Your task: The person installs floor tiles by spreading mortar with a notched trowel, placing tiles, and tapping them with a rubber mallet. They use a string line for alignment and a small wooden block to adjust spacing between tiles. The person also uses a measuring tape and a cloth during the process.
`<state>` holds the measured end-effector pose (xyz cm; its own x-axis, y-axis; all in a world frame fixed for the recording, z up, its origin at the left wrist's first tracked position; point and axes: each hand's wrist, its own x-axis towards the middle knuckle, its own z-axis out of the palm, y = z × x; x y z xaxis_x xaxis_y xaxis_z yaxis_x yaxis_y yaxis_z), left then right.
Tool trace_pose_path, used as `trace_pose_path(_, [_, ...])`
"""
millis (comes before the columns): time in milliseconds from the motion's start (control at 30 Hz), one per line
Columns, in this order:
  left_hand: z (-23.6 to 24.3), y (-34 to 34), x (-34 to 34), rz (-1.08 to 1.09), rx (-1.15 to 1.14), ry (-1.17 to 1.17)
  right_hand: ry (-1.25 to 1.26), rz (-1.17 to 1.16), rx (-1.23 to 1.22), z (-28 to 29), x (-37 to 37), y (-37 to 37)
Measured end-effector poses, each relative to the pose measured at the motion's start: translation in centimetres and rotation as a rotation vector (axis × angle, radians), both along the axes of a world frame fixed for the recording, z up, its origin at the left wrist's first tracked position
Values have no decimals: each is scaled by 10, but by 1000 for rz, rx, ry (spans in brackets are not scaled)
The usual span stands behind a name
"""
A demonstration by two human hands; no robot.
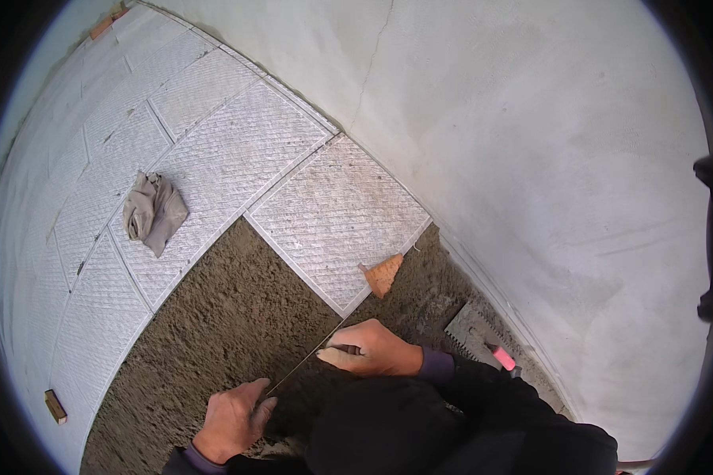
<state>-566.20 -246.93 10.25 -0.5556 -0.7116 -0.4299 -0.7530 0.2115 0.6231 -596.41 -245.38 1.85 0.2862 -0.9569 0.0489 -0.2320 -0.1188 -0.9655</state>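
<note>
A thin string [299, 367] stretches over the brown mortar bed [214, 317], slanting from my left hand up toward the near corner of a light textured tile [337, 214]. My left hand [234, 419] pinches its lower end between thumb and fingers. Farther up, my right hand [375, 349] is closed, with its fingertips on the string just below that tile corner. An orange broken piece of brick or tile [383, 275] rests on the tile's near edge, above my right hand.
A grey wall [531, 158] borders the floor on the right. Beside it lies a notched trowel [474, 331] with a pink handle. Laid tiles [238, 127] spread to the left, carrying a crumpled grey cloth [154, 212] and a small brown block [55, 406]. Another orange piece [103, 27] sits far left.
</note>
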Motion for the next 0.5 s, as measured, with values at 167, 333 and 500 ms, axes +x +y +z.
trace_pose_path(167, [-13,-5,-11,-65,-65,55,29,-81,410,-58,-41,71])
trace_pose_path(333, [-27,-18,-20,-141,-188,53,192,-80,367,-93,-60,93])
trace_pose_path(500, [-74,-70,-51,-298,-549,-9,-10,-282,492,-52,-63,65])
